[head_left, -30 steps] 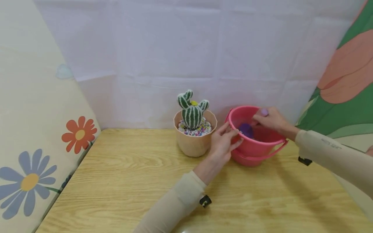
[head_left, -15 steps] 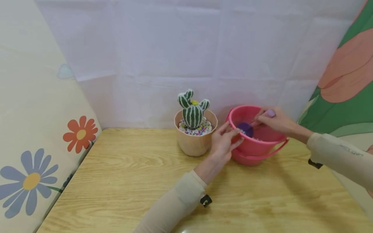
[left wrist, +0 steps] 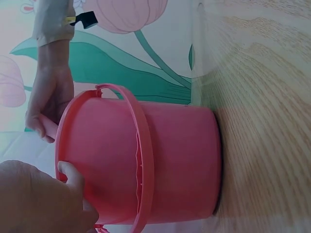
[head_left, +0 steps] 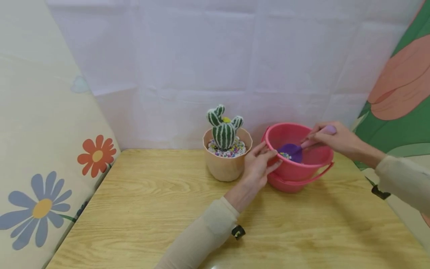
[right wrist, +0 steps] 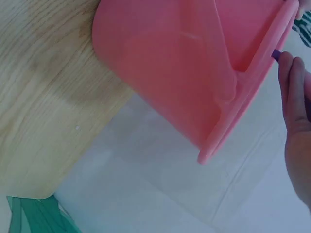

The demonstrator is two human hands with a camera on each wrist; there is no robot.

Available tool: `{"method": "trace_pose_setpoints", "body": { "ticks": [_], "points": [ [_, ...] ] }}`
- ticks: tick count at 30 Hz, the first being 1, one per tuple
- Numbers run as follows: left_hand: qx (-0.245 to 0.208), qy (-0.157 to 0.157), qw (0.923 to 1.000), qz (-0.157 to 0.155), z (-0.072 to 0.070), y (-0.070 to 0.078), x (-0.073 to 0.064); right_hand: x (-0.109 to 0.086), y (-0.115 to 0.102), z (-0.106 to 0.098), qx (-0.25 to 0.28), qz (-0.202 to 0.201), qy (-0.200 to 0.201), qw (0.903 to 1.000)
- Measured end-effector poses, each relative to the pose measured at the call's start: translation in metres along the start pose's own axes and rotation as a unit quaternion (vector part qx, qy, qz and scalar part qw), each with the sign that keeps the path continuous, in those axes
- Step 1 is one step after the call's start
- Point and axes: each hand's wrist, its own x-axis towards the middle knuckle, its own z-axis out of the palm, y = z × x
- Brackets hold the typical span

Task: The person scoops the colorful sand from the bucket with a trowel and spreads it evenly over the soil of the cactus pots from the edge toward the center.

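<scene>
A pink bucket stands on the wooden table in the head view. Its near-left rim is held by my left hand, with the thumb and fingers on either side of the edge. Over the bucket's right side, my right hand grips the pinkish-lilac handle of a toy shovel. The shovel's purple blade lies inside the bucket near the left wall, with small multicoloured beads on it. The left wrist view shows the bucket's outer wall upright on the table. The bucket's bottom is hidden.
Just left of the bucket stands a peach-coloured pot with a green-and-white knitted cactus set in beads. A white sheet hangs behind the table. The bucket's handle hangs down at the front.
My right hand has moved rightward and drawn the shovel up from deeper in the bucket; beads now show on its blade. The left hand has stayed on the rim.
</scene>
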Motion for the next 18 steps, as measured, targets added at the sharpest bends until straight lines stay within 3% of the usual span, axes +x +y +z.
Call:
{"method": "trace_pose_setpoints", "body": {
  "ticks": [3, 5, 10, 14, 18],
  "points": [
    [0.000, 0.000, 1.0000, 0.001, 0.000, 0.000, 0.001, -0.003, 0.008, -0.007, 0.072, -0.016, -0.022, 0.9970],
    [0.002, -0.001, 1.0000, 0.002, 0.000, -0.001, 0.001, -0.004, 0.014, -0.010, 0.139, -0.025, -0.035, 0.9893],
    [0.002, -0.007, 1.0000, 0.002, -0.001, -0.001, 0.002, -0.004, 0.030, -0.012, 0.302, -0.043, -0.071, 0.9495],
    [-0.001, -0.010, 0.9999, 0.003, -0.002, -0.002, 0.002, -0.006, 0.039, -0.008, 0.391, -0.031, -0.081, 0.9161],
    [-0.006, -0.008, 0.9999, 0.001, -0.002, -0.003, 0.002, -0.009, 0.043, -0.005, 0.423, 0.000, -0.058, 0.9041]
  ]
}}
